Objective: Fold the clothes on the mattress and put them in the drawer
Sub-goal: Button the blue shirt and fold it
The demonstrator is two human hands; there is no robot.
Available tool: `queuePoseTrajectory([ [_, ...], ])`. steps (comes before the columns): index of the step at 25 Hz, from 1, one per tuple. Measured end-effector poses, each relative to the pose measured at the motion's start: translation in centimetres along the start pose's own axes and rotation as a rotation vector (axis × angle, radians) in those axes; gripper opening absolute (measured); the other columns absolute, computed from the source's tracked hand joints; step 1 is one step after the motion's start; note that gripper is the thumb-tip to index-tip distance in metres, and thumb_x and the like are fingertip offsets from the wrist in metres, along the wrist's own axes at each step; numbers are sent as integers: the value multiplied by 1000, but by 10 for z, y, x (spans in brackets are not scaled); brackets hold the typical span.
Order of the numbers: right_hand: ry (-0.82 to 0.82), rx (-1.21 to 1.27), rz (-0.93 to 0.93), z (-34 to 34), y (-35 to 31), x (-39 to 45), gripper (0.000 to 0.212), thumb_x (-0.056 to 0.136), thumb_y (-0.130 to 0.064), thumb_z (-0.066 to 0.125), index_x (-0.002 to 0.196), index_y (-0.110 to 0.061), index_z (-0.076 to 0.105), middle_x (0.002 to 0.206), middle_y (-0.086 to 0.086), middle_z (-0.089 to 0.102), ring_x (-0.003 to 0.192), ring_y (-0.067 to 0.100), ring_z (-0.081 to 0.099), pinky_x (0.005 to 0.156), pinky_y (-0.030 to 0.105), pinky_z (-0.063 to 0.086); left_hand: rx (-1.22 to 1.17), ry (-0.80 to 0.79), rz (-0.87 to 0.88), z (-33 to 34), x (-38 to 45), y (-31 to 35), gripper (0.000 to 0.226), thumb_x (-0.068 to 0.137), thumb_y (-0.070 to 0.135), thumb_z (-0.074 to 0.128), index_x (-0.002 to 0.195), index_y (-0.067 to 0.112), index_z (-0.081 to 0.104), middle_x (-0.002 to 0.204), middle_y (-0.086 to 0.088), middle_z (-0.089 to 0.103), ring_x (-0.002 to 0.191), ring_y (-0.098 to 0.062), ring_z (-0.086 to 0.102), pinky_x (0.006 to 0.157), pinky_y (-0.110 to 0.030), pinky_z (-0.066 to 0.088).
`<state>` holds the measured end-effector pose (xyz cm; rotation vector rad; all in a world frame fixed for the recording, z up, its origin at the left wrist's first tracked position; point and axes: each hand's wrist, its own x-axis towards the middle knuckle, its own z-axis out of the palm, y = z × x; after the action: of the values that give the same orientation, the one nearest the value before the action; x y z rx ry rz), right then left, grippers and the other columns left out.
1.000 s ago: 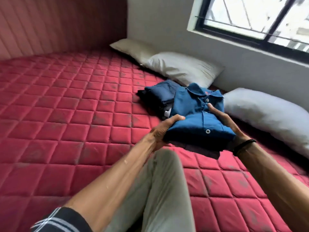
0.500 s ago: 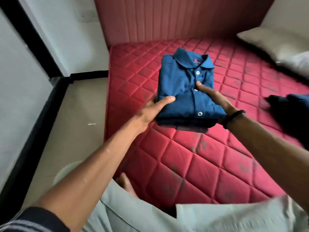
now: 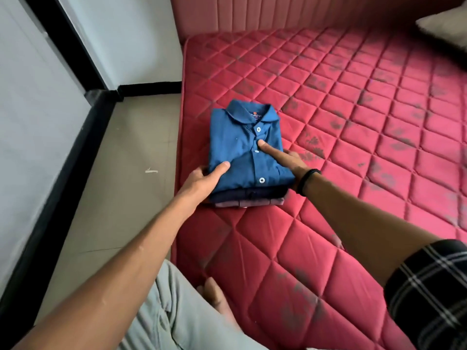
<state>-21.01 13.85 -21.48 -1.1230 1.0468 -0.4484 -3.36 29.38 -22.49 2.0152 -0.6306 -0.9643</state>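
A stack of folded shirts lies on the red quilted mattress, near its left edge. A blue collared shirt is on top, with a dark navy one and a mauve one under it. My left hand grips the stack's near left corner, thumb on top and fingers underneath. My right hand holds the right side, thumb pressed on the button placket and the other fingers hidden beside or beneath the stack. No drawer is in view.
A beige tiled floor runs left of the mattress, bounded by a white wall with black skirting. The padded red headboard stands behind. A pillow corner shows at top right. My grey-trousered leg and bare foot sit at the bottom.
I have turned left, carrying the stack from beside the pillows to the mattress's left edge. It now rests on the mattress, both hands still holding it.
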Motion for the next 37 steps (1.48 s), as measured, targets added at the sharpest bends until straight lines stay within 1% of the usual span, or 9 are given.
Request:
queuePoseTrajectory([
  [4,41,-234,-6,-17,-17,-7,75,61,-72,86,105,-12,77,96,1,79,80,18,75,76,38,64,92,206,49,3,-10,15,83,81,62,75,147,20,47,143,-9,58,128,-29,56,111,-41,43],
  [7,92,-251,-57,-62,-23,-30,60,82,-60,77,114,-10,69,99,13,76,67,21,70,74,44,65,387,521,627,18,-35,49,63,86,43,67,142,19,51,132,-11,61,122,-31,52,110,-41,36],
  [9,177,-227,-62,-111,-27,-49,60,85,-56,77,121,-8,65,106,18,76,76,27,74,81,48,64,345,412,879,46,-46,87,48,84,34,62,129,17,63,118,-2,67,111,-25,58,102,-34,39],
  [18,818,43,-161,-371,-37,-135,38,93,-47,69,93,-9,68,85,14,72,64,26,69,59,34,59,259,-244,599,336,-74,220,28,84,25,72,112,24,69,99,-3,75,96,-24,69,88,-29,51],
  [21,1347,76,-143,-457,-20,-143,43,90,-44,62,114,-9,69,117,19,71,112,36,67,98,41,51,173,-543,292,449,-84,254,54,85,49,75,126,15,65,110,-13,70,100,-30,72,92,-38,59],
  [24,1581,183,0,-519,-3,-145,62,94,-46,60,140,-5,48,144,26,48,137,40,45,112,42,33,72,-761,17,544,-95,275,81,92,62,63,156,19,38,149,-24,46,132,-38,53,106,-44,46],
  [29,1503,314,102,-615,41,-122,136,35,-89,66,140,-4,52,142,16,58,132,34,55,112,46,44,-198,-739,-34,655,-83,298,62,74,65,81,114,21,67,123,-5,72,105,-25,69,88,-36,55],
  [33,1355,291,167,-662,65,-92,150,18,-86,66,141,-2,49,134,13,63,122,34,61,106,47,49,-245,-558,69,730,-11,276,133,2,63,97,123,16,68,124,-8,69,101,-32,72,77,-58,62],
  [37,1290,176,111,-627,67,-97,141,29,-86,62,140,0,49,138,13,62,125,30,61,108,43,49,-292,-482,72,659,-56,269,126,36,45,101,142,4,46,136,-13,59,116,-32,64,95,-50,58],
])
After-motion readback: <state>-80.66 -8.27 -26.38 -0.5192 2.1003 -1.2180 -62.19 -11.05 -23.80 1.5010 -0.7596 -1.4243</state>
